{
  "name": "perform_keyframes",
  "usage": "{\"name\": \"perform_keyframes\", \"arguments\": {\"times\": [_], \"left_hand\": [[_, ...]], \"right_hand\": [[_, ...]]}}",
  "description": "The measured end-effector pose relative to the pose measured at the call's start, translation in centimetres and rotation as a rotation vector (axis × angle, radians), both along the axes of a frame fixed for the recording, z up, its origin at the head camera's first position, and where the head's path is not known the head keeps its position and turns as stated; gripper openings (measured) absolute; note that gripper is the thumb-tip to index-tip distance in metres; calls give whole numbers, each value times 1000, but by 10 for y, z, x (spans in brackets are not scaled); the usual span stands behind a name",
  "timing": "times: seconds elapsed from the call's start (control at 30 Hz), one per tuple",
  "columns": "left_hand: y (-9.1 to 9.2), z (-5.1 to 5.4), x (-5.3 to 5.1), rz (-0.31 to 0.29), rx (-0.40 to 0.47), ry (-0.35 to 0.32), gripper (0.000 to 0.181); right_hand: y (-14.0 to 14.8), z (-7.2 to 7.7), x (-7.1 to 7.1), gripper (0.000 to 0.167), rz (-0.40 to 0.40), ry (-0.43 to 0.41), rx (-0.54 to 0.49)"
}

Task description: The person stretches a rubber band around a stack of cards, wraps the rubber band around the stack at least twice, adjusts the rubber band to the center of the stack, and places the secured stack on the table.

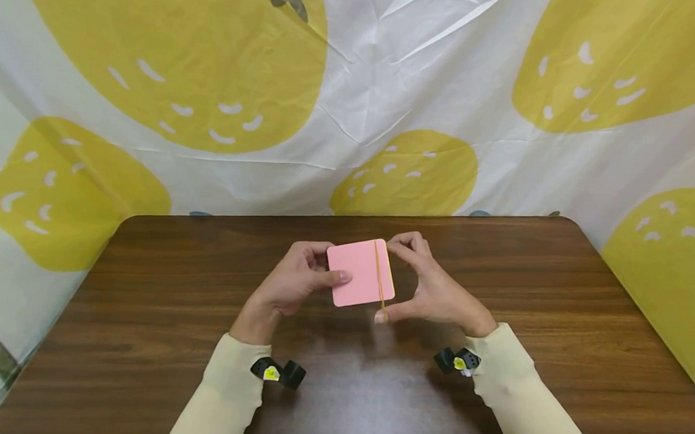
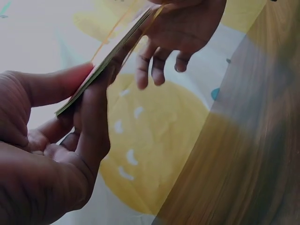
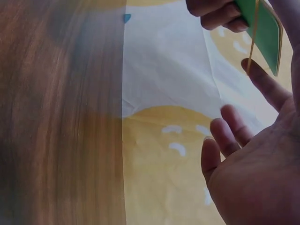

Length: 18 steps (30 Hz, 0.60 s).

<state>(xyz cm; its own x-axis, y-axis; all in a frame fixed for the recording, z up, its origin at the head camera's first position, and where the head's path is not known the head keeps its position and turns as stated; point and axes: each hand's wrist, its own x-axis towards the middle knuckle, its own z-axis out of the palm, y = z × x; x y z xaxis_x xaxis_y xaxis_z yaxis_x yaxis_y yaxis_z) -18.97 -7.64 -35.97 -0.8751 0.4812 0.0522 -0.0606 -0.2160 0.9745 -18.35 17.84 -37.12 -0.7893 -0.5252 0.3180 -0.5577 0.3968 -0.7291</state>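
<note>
A thin square stack of cards (image 1: 354, 259), pink on top, is pinched in the left hand (image 1: 292, 281), thumb on the pink face and fingers beneath. Around its right part runs a yellowish rubber band (image 1: 379, 267). The right hand (image 1: 438, 291) has its thumb at the band's near end, below the stack's edge, and its index finger by the far corner. In the right wrist view the stack's underside (image 3: 267, 42) is green, and the band (image 3: 253, 40) reaches a fingertip of the right hand (image 3: 258, 164). The left wrist view shows the stack edge-on (image 2: 105, 63), tilted.
A dark wooden table (image 1: 155, 355) lies under both hands. Behind it hangs a white cloth (image 1: 235, 183) with large yellow shapes. Each wrist carries a small black device, the left one (image 1: 278, 373) and the right one (image 1: 457, 361), over pale sleeves.
</note>
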Motion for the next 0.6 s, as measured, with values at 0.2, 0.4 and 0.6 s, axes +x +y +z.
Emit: {"name": "perform_keyframes", "arguments": {"times": [0.2, 0.4, 0.6], "left_hand": [[-1, -2, -3, 158, 68, -23, 17], [-6, 1, -6, 314, 131, -134, 28], [-7, 2, -10, 391, 181, -209, 36]], "right_hand": [[1, -1, -1, 75, 80, -37, 11], [-3, 5, 4, 56, 189, -17, 56], [-7, 13, 11, 60, 246, 72, 12]]}}
